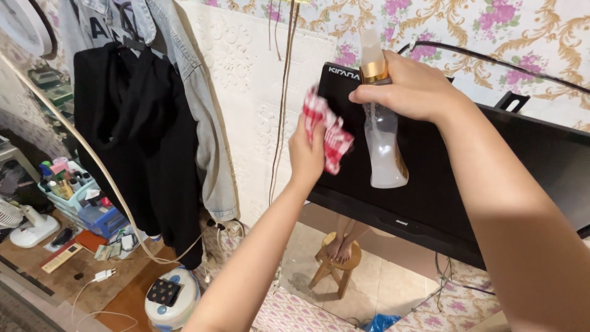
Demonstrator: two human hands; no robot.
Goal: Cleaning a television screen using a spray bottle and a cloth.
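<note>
My left hand (307, 150) is raised and closed around a red-and-white checked cloth (327, 130), holding it against the upper left part of a black flat screen (522, 160). My right hand (409, 92) grips a clear spray bottle (384, 144) by its gold collar. The bottle hangs in front of the screen, just right of the cloth, with pale liquid in its lower part. The two hands are close together, a few fingers' width apart.
Dark and denim clothes (144, 129) hang at the left on a white embossed wall. Below them a wooden table (67, 276) carries a basket of small bottles, a small fan and cables. A rice cooker (172, 298) stands beside it. A mirror under the screen reflects a stool (337, 261).
</note>
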